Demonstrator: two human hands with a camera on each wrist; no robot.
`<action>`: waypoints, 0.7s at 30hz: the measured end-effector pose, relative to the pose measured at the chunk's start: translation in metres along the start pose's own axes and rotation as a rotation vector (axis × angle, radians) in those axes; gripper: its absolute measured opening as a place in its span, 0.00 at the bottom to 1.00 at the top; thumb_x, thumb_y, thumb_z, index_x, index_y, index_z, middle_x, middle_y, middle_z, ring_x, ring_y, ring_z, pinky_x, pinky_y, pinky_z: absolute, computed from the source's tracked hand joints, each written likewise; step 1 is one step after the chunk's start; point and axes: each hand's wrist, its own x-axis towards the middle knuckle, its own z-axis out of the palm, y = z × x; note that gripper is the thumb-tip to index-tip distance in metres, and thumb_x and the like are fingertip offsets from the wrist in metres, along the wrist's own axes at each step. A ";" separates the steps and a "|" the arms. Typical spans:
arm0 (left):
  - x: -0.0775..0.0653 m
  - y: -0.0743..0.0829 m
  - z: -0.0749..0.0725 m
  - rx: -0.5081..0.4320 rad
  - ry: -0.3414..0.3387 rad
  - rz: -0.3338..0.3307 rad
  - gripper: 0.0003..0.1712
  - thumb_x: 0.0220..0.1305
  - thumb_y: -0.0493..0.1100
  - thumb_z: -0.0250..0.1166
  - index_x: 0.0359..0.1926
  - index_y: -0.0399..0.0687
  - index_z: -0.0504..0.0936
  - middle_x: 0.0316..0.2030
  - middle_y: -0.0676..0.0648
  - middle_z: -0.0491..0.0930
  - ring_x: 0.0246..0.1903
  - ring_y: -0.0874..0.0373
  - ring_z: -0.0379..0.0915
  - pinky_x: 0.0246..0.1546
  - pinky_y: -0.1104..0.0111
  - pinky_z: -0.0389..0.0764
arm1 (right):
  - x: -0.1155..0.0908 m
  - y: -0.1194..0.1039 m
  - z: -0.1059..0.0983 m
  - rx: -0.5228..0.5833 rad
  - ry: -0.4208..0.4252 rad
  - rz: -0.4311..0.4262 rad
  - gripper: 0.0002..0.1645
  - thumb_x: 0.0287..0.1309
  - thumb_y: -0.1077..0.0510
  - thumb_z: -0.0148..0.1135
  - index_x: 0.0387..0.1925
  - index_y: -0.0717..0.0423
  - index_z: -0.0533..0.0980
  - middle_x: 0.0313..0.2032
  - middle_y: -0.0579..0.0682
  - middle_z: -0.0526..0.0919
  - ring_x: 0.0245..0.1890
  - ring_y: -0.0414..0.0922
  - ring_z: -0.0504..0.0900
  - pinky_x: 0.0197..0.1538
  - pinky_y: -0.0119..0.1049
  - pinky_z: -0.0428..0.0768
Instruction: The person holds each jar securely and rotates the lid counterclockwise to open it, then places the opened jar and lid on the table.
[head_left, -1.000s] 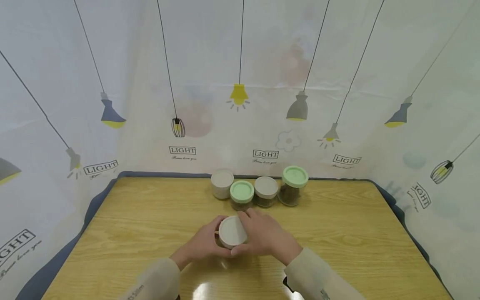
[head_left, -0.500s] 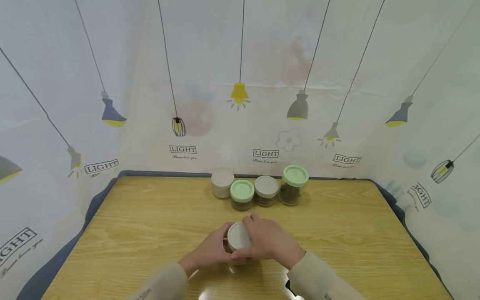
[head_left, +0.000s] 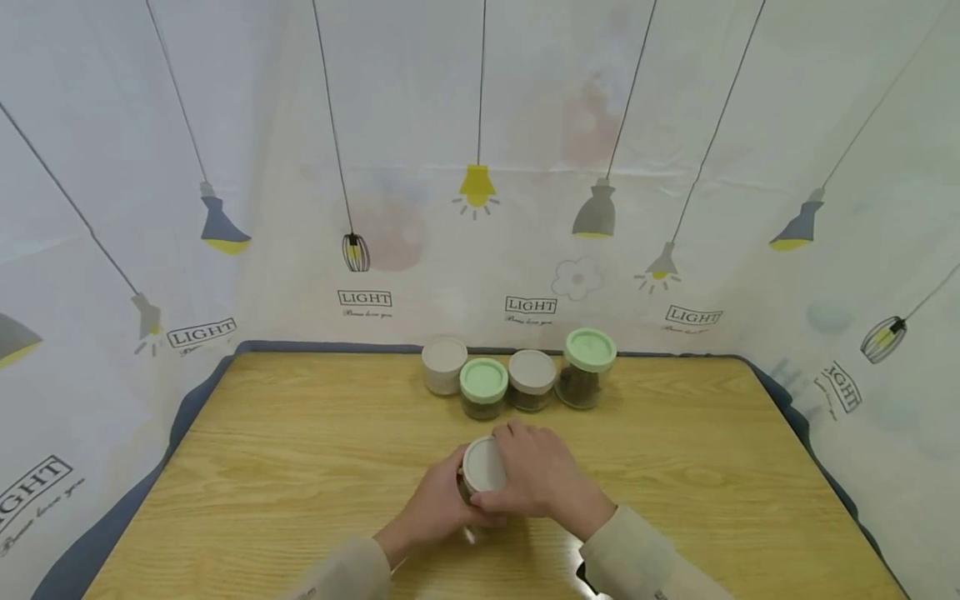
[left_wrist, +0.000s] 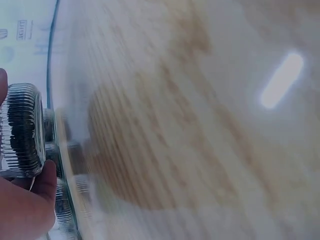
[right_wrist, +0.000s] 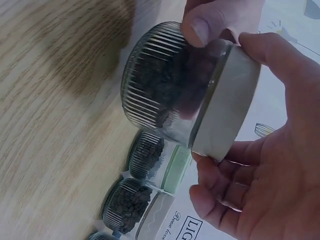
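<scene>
The left hand point(head_left: 438, 502) grips the jar point(right_wrist: 150, 97) within its fingers; the right hand point(head_left: 542, 477) pinches the lid point(right_wrist: 229, 106) between thumb and fingertips. Steady left fingers and even right-hand pressure should prevent slipping.

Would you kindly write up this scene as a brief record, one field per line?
Held jar: ribbed glass, above the table
Lid: pale, on the jar
Contents: dark, not identifiable
Left hand: grips the glass body
Right hand: grips the lid
Back row, left to right: leftmost pale-lidded jar, short green-lidded jar, second pale-lidded jar, tall green-lidded jar
Backdrop: white, printed with hanging lamps
</scene>
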 end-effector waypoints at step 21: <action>-0.001 0.000 0.008 0.010 -0.027 -0.045 0.52 0.40 0.59 0.80 0.66 0.52 0.67 0.55 0.51 0.79 0.53 0.58 0.76 0.54 0.63 0.77 | -0.005 0.004 0.011 0.072 0.027 -0.022 0.45 0.39 0.23 0.64 0.45 0.55 0.73 0.38 0.48 0.75 0.32 0.42 0.75 0.31 0.35 0.77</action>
